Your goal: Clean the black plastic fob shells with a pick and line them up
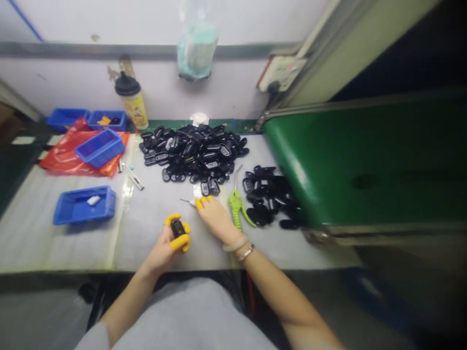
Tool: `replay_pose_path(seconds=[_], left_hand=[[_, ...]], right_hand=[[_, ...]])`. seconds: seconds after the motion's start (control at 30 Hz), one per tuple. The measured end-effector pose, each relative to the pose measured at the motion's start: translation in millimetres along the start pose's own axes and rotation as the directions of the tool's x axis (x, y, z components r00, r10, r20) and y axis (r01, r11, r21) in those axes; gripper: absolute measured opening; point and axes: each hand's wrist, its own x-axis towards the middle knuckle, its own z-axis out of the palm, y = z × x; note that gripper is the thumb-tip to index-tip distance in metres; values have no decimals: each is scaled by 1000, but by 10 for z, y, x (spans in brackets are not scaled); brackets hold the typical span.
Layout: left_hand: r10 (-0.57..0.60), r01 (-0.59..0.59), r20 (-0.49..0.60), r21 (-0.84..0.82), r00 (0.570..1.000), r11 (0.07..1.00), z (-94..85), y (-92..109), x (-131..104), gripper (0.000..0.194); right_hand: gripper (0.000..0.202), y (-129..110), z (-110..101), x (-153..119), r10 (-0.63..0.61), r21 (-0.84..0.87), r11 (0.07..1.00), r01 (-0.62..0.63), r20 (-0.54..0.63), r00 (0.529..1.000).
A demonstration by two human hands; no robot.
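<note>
Yellow finger covers are on both hands. My left hand (171, 243) is closed around a small black key fob (177, 228), above the front of the table. To its right, my right hand (213, 214) pinches a thin pointed tool (187, 201) whose tip points left. Beyond the hands lies a large heap of black fobs (193, 150). A smaller pile of black fobs (268, 194) is on the right. Between that pile and my right hand rests a green air gun (236, 206), its nozzle pointing away from me.
On the left are a blue tray (83, 216) with a white piece inside, a tilted blue tray (100, 148) on red plastic (65, 155), and a cutter (133, 177). A bottle (133, 104) stands behind. A green conveyor belt (365, 160) borders the right side.
</note>
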Motion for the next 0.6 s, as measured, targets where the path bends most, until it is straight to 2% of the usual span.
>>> replay_pose_path(seconds=[0.03, 0.1, 0.2, 0.27, 0.33, 0.4, 0.5, 0.6], left_hand=[[8, -8, 14, 1, 1000, 1000, -1, 31, -41, 62], [20, -20, 20, 20, 1000, 1000, -23, 88, -118, 62], [43, -42, -8, 81, 999, 996, -83, 149, -210, 59], [42, -36, -40, 134, 998, 990, -123, 164, -249, 58], [34, -21, -66, 178, 997, 984, -158, 157, -268, 58], [43, -26, -74, 217, 996, 976, -192, 129, -270, 57], [53, -30, -78, 268, 996, 963, -250, 60, -258, 53], [19, 8, -96, 278, 995, 961, -313, -22, -250, 51]], right_hand=[[31, -14, -30, 18, 5, 32, 999, -5, 17, 1000], [32, -31, -118, -46, -9, 204, 979, 12, -18, 1000], [39, -81, -320, -323, -28, 510, 854, 105, -156, 987], [39, -161, -455, -532, -39, 589, 796, 137, -176, 984], [38, -274, -542, -686, -68, 581, 798, 157, -172, 983], [34, -386, -568, -757, -87, 503, 848, 168, -181, 980], [29, -487, -530, -752, -104, 363, 916, 169, -190, 976], [29, -511, -477, -727, -127, 301, 938, 170, -157, 979]])
